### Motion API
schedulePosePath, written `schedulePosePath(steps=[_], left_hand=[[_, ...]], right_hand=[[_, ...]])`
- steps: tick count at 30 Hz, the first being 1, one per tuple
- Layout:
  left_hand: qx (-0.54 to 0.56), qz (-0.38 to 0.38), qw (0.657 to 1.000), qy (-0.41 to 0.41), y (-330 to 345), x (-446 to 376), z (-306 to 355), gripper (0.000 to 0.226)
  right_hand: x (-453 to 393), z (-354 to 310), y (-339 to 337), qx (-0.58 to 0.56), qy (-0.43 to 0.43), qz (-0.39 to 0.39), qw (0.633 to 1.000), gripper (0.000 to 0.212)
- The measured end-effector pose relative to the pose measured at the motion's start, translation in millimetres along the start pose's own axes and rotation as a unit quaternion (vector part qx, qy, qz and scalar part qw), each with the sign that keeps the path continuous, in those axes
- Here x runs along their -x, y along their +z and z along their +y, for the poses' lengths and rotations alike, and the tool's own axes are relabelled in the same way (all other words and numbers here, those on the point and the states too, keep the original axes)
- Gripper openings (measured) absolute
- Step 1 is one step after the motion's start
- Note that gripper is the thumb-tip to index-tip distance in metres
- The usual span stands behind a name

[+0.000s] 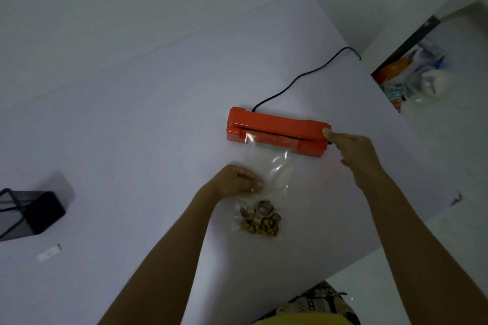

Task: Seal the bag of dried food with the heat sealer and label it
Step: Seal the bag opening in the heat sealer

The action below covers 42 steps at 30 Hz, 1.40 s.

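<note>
**Bag mouth in the sealer — risks before I press**

Clear bag (266,179) lies flat on the white tabletop (132,140), open end fed into the slot of the orange heat sealer (277,130). Dried food (260,217) sits bunched at the bottom end, nearest me, well apart from the seal line.

My left hand (237,182) rests on the bag's left edge about mid-length, fingers curled in and pinching the film. My right hand (351,150) is at the sealer's right end, thumb on the lid's tip, other fingers curled underneath; can't tell how hard it's pressing, or whether the lid is fully down.

What could go wrong, imo:
- Film looks wrinkled btw my left hand and the slot. A crease under the bar = leaky seal.
- Bag seems to sit a bit skewed in the slot, so the seal may run crooked or miss a corner.
- Pressing only at the right end may clamp unevenly; left part of the mouth could stay unsealed.
- Holding too long could melt through thin film.
- Black cord (303,79) trails off the tabletop's far edge; a tug would shift the sealer mid-press.

A small white strip (48,253), maybe the label, lies far left near a black holder (34,214).
</note>
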<state>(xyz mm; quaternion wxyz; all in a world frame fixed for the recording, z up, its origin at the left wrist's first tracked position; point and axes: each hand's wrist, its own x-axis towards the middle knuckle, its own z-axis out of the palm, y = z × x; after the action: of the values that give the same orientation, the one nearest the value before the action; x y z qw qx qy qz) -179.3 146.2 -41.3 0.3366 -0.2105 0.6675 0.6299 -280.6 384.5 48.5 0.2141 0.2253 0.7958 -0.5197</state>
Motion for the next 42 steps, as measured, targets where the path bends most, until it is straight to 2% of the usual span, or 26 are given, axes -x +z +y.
schedulePosePath(steps=[42], left_hand=[[-0.001, -0.017, 1.000, 0.010, -4.8, -3.7, -6.4, 0.016]], right_hand=[[-3.5, 0.5, -1.8, 0.034, -0.008, -0.023, 0.999, 0.053]])
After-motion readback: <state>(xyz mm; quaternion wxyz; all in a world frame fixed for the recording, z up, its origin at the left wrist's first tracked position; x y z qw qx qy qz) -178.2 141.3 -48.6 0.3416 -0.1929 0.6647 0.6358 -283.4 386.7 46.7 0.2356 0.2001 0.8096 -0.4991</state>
